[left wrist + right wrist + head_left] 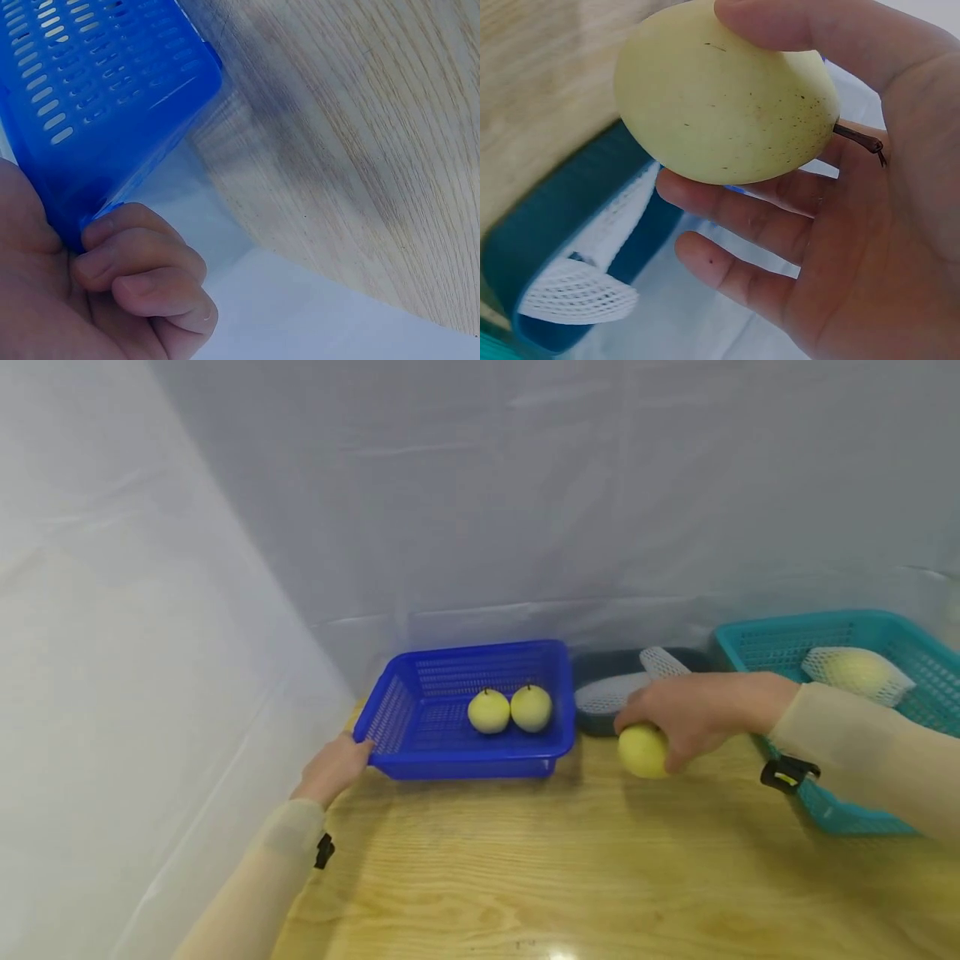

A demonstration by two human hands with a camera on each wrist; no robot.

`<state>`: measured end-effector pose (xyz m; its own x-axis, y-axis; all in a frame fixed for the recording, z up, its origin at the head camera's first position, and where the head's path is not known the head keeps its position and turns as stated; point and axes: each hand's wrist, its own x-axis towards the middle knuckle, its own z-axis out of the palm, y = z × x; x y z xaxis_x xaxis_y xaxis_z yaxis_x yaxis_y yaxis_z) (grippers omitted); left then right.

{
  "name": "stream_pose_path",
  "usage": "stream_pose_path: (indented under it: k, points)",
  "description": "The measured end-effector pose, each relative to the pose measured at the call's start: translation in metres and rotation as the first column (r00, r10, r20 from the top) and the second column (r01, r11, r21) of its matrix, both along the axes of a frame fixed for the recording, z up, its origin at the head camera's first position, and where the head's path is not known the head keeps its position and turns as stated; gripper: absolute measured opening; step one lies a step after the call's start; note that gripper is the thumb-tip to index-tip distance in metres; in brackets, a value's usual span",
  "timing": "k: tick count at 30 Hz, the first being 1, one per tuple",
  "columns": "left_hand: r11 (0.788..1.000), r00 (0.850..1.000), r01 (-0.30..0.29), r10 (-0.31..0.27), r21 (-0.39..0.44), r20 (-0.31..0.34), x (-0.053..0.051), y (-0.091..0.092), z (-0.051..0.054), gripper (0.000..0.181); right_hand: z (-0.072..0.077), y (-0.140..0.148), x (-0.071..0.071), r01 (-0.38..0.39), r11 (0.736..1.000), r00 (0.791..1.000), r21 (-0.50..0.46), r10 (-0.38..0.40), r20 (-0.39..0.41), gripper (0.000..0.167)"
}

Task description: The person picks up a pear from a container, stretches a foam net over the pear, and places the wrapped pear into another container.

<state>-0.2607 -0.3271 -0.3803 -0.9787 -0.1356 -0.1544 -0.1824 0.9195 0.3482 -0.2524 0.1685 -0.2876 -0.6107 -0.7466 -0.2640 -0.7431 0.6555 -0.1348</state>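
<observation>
A yellow-green pear (720,97) with a dark stem is held between the thumb and fingers of my right hand (686,714), above the table in front of a dark teal container (562,195). White foam net sleeves (611,693) lie in that container. At the left, my left hand (335,768) grips the near-left corner of a blue basket (465,767), its fingers curled at the rim in the left wrist view. Two bare pears, one pear (489,712) beside another pear (531,708), sit in the right part of the basket.
A teal basket (787,625) stands at the right, partly behind my right forearm. In it lies a pear in a white foam net (857,675). The wooden table (480,868) spreads in front, and white sheeting (480,510) hangs behind and at the left.
</observation>
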Motion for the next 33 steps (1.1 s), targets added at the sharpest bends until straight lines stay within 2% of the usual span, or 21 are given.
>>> stream_pose_path:
  k: [8,20,25,33]
  points:
    - [1.000,1.000,0.011,-0.011,-0.014,0.003,0.001,0.000,0.003,0.066,-0.024,0.012,0.007,0.037,0.999,0.999,0.004,-0.037,0.013,0.060]
    - [0.999,1.000,0.018,-0.017,-0.028,0.004,0.000,-0.004,0.001,0.067,-0.062,0.012,0.002,0.064,0.997,0.998,0.043,-0.065,0.017,0.065]
    - [0.999,1.000,0.020,-0.019,-0.028,0.008,-0.001,-0.001,0.001,0.068,-0.070,0.011,-0.001,0.076,0.995,0.996,0.069,-0.079,0.039,0.063]
    - [0.998,1.000,0.024,-0.024,-0.061,0.005,0.000,-0.002,0.002,0.066,-0.073,0.011,-0.002,0.093,0.995,0.994,0.049,-0.095,0.046,0.063]
